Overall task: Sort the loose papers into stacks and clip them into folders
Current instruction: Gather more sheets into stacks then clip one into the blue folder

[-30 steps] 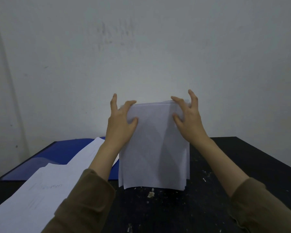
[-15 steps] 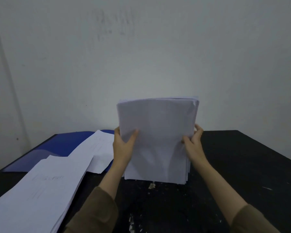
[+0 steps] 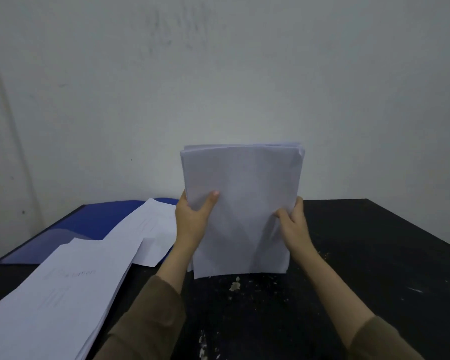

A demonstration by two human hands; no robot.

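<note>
White paper is standing upright at the middle of the black table (image 3: pixel 374 255) — a thick stack of sheets (image 3: pixel 242 203), its bottom edge at or just above the tabletop. Both hands are gripping it by the side edges: the left hand (image 3: pixel 191 222) is pinching with its thumb across the front, the right hand (image 3: pixel 294 227) is clamping the opposite edge. Off to the left, a second pile of papers (image 3: pixel 63 294) is lying flat, overlapping a blue folder (image 3: pixel 88 224) — olive sleeves (image 3: pixel 146 320) are framing the view.
</note>
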